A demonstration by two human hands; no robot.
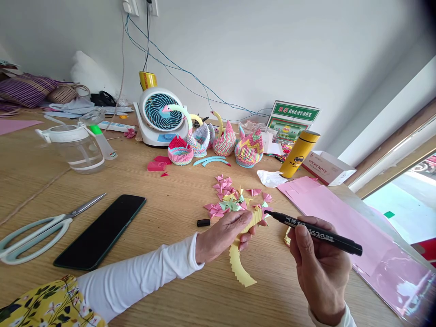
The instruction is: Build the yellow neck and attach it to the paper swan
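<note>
My left hand (235,229) is closed round a curved chain of yellow folded paper (240,265), whose lower end hangs below the fingers. A pink piece tops its upper end. My right hand (318,261) grips a black marker pen (316,230), uncapped, its tip at or very near that pink piece; whether it touches I cannot tell. The black pen cap (203,222) lies on the table left of my left hand. Just beyond it are scattered pink, green and yellow folded paper pieces (226,195).
Scissors (51,229) and a phone (102,231) lie at left, near a water jug (78,145). A fan (160,116) and several paper swans (225,136) stand behind. Pink sheets (340,222), a yellow bottle (299,154) and a sticky note box (327,168) are at right.
</note>
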